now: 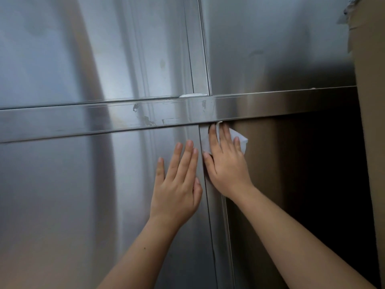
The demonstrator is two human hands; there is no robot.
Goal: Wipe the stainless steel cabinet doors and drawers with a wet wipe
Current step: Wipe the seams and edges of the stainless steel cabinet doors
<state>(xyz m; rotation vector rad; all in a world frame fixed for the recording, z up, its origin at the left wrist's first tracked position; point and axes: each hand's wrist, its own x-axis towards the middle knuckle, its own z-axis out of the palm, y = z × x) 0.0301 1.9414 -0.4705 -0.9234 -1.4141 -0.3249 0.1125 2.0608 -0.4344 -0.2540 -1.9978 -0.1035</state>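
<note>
the right hand (226, 163) is pressing the wet wipe (241, 141) flat with straight, spread fingers at the 11 o'clock corner of the right door (291, 163); at the wipe's 8 o'clock, the left hand (177, 184) is lying flat, fingers together.

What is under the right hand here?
A white wet wipe, pressed by the right hand against the lower right cabinet door below the horizontal rail. Only its edges show; the hand covers its middle.

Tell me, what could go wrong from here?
The right hand presses the wet wipe with flat fingers, so it may bunch or slip. Its fingertips meet the horizontal rail, whose edge might scrape them. The bare left hand lies flat on the lower left door and may leave prints.
</note>
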